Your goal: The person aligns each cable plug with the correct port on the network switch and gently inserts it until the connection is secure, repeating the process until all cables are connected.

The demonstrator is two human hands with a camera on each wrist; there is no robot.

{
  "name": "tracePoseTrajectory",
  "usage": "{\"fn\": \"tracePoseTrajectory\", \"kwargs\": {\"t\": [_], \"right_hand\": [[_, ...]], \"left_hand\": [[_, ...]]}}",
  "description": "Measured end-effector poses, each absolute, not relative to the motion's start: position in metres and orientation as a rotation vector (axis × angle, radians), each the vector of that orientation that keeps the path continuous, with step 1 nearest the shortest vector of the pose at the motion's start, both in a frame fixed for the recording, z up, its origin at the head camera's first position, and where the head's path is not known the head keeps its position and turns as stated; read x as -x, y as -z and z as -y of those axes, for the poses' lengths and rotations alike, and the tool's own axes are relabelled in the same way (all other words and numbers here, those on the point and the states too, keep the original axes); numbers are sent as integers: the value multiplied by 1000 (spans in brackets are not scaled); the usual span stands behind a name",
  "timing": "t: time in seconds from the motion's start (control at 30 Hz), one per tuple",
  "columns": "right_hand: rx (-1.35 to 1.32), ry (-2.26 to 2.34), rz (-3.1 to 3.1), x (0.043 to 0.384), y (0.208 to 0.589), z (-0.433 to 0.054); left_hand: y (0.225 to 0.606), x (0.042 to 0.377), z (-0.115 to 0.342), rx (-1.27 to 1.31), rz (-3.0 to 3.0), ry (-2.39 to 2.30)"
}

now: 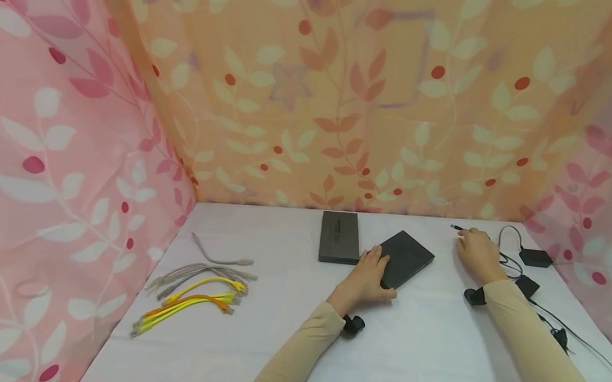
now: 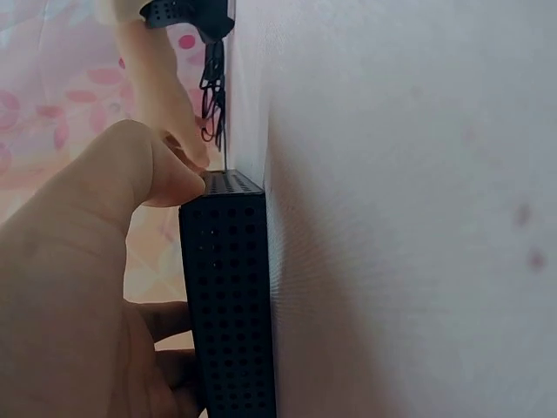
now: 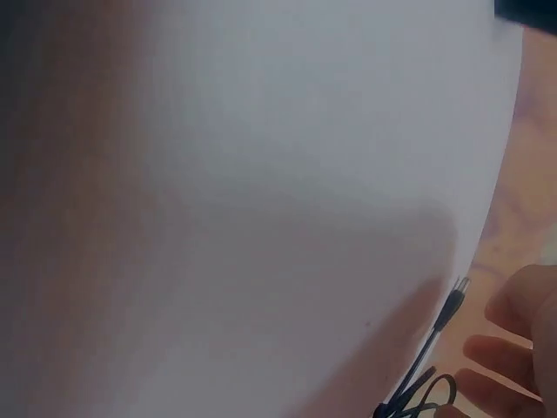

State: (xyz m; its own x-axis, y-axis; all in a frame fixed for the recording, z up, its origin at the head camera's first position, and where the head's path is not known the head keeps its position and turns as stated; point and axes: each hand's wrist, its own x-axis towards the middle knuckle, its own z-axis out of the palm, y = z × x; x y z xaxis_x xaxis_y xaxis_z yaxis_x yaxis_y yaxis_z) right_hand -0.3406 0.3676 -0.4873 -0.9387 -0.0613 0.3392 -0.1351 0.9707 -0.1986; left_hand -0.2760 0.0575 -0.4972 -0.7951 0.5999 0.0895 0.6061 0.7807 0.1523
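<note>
A flat black network switch (image 1: 409, 258) with perforated sides lies turned at an angle on the white table. My left hand (image 1: 365, 277) grips its left end, thumb at the near corner and fingers over the far part; the left wrist view shows the thumb against the perforated casing (image 2: 231, 296). Over at the right, my right hand (image 1: 478, 253) is low over the table beside a thin black cable's plug (image 1: 455, 226). In the right wrist view the loosely bent fingers (image 3: 496, 357) are apart from that plug (image 3: 454, 305).
A grey network switch (image 1: 338, 237) lies left of the black one. Black power adapters (image 1: 535, 257) with tangled cords (image 1: 511, 265) lie along the right edge. Several grey cables (image 1: 202, 271) and yellow and orange network cables (image 1: 190, 305) lie at the left. Patterned curtains (image 1: 289, 100) surround the table.
</note>
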Motion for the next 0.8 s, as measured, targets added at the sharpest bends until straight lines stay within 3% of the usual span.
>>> {"fn": "tracePoseTrajectory", "kwargs": {"t": [0.8], "right_hand": [[-141, -181, 2966, 366, 493, -402]], "left_hand": [[493, 274, -54, 983, 2957, 272]]}}
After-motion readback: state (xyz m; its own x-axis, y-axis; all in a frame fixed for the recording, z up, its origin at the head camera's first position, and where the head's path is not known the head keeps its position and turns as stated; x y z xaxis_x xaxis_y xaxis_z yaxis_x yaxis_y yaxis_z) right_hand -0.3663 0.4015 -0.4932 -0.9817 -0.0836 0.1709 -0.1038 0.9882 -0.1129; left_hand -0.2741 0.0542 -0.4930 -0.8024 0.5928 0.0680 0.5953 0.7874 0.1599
